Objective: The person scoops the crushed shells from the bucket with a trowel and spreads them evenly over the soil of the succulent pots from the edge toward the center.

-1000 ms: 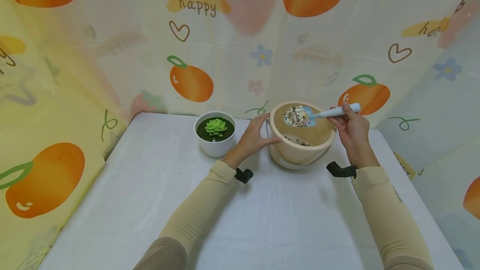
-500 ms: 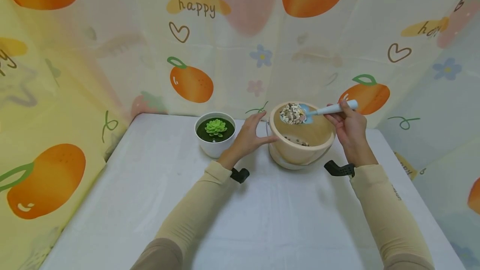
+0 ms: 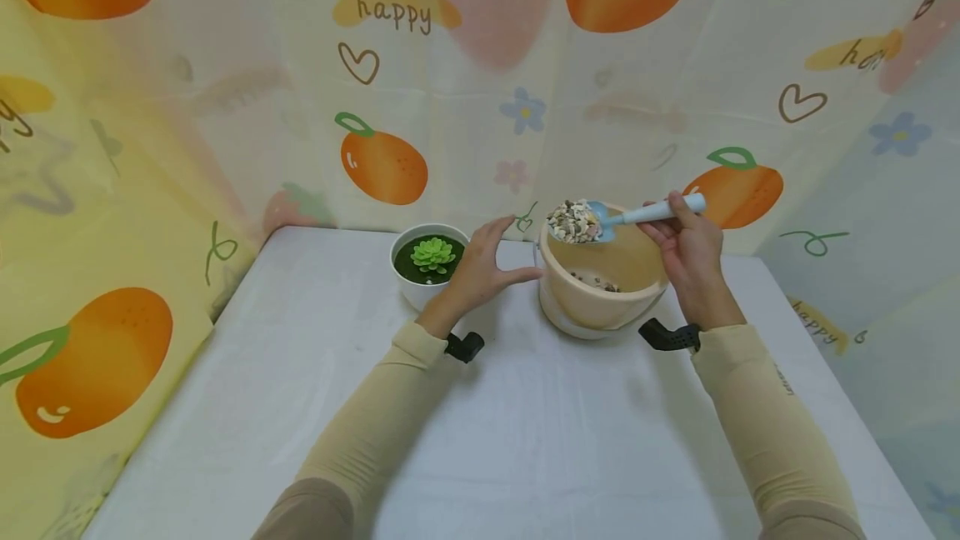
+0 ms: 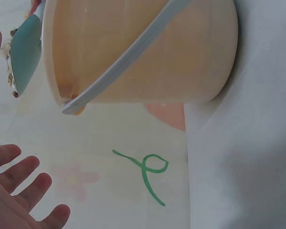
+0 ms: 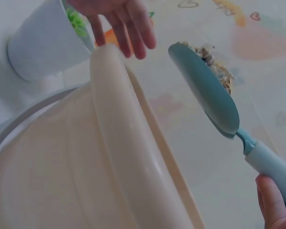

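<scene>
Two hands are staying apart: the left hand (image 3: 480, 273) is hovering with spread fingers, gripping nothing, beside the potted plant (image 3: 432, 255); the right hand (image 3: 693, 261) is pinching the trowel (image 3: 660, 211) by its handle. Beyond, heaped pebbles (image 3: 573, 221) are riding above the bucket (image 3: 592, 307), near its plant-side rim; a wrist tilt or bump is risking a spill.

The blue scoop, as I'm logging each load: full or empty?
Full: speckled pieces are heaped in the blue scoop, showing past its edge in the right wrist view.
</scene>
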Demonstrator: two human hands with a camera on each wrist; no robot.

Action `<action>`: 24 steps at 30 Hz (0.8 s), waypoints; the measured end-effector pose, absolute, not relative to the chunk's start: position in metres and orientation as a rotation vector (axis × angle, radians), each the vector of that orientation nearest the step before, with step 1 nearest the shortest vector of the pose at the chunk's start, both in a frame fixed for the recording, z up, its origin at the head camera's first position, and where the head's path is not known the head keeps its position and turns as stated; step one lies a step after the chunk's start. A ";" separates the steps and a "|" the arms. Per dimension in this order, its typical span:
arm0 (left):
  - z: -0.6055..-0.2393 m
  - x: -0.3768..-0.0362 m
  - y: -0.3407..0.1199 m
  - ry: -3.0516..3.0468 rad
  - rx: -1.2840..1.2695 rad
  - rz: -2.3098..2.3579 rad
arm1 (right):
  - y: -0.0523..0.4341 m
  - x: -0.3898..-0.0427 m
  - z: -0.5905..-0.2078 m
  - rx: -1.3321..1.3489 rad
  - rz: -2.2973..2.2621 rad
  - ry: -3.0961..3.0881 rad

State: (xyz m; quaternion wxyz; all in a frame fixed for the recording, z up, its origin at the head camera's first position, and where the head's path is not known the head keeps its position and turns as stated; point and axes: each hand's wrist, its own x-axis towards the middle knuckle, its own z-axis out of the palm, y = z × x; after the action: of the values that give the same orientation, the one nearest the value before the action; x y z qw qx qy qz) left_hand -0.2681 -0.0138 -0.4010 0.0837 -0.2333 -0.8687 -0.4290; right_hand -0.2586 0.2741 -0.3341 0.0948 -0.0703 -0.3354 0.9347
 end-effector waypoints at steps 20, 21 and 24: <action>-0.395 -0.261 -0.054 -2.633 -0.634 -1.240 | 0.240 -0.263 -0.331 -0.190 2.774 -1.091; -0.396 -0.261 -0.057 -2.634 -0.635 -1.238 | 0.238 -0.263 -0.331 -0.186 2.771 -1.102; -0.396 -0.262 -0.065 -2.631 -0.631 -1.225 | 0.234 -0.263 -0.331 -0.183 2.770 -1.120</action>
State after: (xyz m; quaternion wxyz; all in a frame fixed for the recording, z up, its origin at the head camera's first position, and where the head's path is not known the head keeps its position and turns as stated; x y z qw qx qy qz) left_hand -0.2619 -0.0655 -0.3958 0.0857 -0.2115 -0.8827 -0.4109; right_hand -0.2635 0.2339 -0.3311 0.0741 -0.0608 -0.3731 0.9228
